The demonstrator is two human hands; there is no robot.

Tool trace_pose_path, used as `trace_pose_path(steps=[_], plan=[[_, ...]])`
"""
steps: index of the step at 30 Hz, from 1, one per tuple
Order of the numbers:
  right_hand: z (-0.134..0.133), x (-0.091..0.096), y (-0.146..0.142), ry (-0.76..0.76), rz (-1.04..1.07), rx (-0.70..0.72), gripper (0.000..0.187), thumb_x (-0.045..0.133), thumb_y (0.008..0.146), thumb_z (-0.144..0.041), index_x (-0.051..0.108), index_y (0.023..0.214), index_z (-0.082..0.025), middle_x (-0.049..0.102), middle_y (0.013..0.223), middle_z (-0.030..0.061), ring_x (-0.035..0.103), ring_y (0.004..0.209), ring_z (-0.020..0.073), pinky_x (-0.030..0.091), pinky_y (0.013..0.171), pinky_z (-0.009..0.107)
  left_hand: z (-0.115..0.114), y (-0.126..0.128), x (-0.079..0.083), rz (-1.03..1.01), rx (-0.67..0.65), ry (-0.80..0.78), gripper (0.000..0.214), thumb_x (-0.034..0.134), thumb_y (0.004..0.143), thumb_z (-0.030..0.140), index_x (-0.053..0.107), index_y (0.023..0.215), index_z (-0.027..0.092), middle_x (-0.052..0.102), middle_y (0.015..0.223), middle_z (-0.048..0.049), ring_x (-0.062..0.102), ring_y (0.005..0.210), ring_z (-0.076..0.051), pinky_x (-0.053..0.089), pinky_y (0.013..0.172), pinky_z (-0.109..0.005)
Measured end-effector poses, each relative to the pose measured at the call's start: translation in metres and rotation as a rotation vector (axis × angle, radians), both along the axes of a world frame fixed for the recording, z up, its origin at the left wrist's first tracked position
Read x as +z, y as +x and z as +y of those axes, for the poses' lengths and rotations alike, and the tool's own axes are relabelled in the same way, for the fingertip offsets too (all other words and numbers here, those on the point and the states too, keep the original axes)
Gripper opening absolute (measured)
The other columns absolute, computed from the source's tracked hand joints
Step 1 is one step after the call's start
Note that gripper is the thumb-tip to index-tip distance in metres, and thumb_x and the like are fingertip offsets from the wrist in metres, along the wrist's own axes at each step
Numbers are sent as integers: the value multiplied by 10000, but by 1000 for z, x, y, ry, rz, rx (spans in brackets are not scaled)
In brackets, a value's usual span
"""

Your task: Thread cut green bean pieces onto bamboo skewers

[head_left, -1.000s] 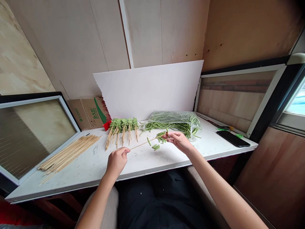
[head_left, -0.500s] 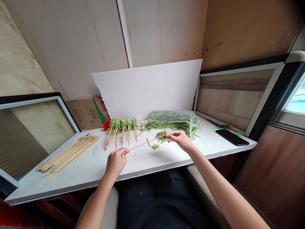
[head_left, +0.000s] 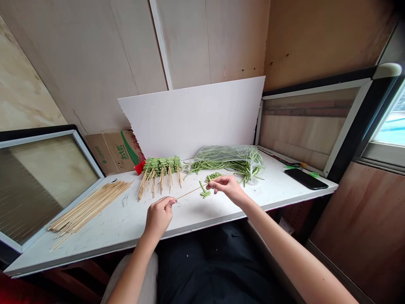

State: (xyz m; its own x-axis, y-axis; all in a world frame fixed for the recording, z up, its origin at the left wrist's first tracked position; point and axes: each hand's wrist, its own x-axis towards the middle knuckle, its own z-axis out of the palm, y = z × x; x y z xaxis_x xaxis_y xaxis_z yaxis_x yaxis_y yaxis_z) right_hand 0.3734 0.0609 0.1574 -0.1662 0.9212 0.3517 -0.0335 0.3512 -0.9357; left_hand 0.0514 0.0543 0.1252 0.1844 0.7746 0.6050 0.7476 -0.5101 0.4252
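Observation:
My left hand [head_left: 160, 215] pinches the near end of a thin bamboo skewer [head_left: 190, 194], which slants up to the right above the table. One cut piece of long bean [head_left: 201, 186] sits crosswise on the skewer. At the skewer's far end, my right hand [head_left: 228, 188] has its thumb and fingers closed on another short bean piece [head_left: 209, 179]; the skewer's tip is hidden by those fingers. Just behind lies a small pile of cut bean pieces [head_left: 213, 176], and a few more pieces [head_left: 205, 194] rest on the table below the skewer.
Finished bean skewers [head_left: 161, 164] are stacked at the back, sticks forward. Loose bamboo skewers [head_left: 90, 207] lie at left on the white table [head_left: 133, 228]. A clear bag of long beans [head_left: 228, 158] is behind my right hand. A phone [head_left: 306, 179] and a cardboard box [head_left: 112, 152] stand farther out.
My right hand has moved left and slightly down along the skewer, with the bean piece in its fingers. My left hand has shifted a little to the right. The view has turned slightly.

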Motion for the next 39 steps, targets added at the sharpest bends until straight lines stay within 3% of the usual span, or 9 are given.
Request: trace_pose_path(steps=[6,9,18,27,33,39], plan=[[-4,-1,-15,-25,63,-8,391,894,739,-496,840,976,-190,796,1039,122,731,952,278,584,690,347,1,-6,5,-50,23,-18,271,506,958,233,768,889,229,796,854,-37,708,751,-194,507,728,-289],[-1,-4,-15,-16,53,-56,392,894,727,-501,840,962,-192,768,1125,123,709,952,264,571,698,345,3,-6,4,-49,23,-31,278,504,964,241,769,882,225,782,813,-34,693,714,-186,495,703,-284],[3,-12,-17,-31,99,-114,341,925,683,-484,828,847,-202,765,1074,111,712,976,266,575,807,370,2,-3,0,-54,45,-44,265,520,940,207,772,864,233,795,838,-30,695,727,-187,478,711,-281],[5,-19,-28,-55,72,-57,352,941,656,-482,832,808,-183,780,1022,113,708,855,230,580,761,373,-2,6,-2,-43,24,-37,269,517,933,184,773,868,235,800,861,-36,703,766,-195,480,728,-279],[8,-26,-26,-117,44,-12,360,908,711,-487,838,919,-202,787,1082,104,699,890,228,561,763,356,0,4,-2,-52,32,-47,267,517,924,177,774,874,231,774,805,-30,679,728,-184,471,712,-271],[14,-30,-16,-59,-45,32,431,794,839,-419,770,1226,-229,774,1097,84,702,1010,249,552,799,359,4,0,-4,-76,55,-59,280,500,938,185,774,896,228,737,752,-20,661,688,-172,476,714,-266]])
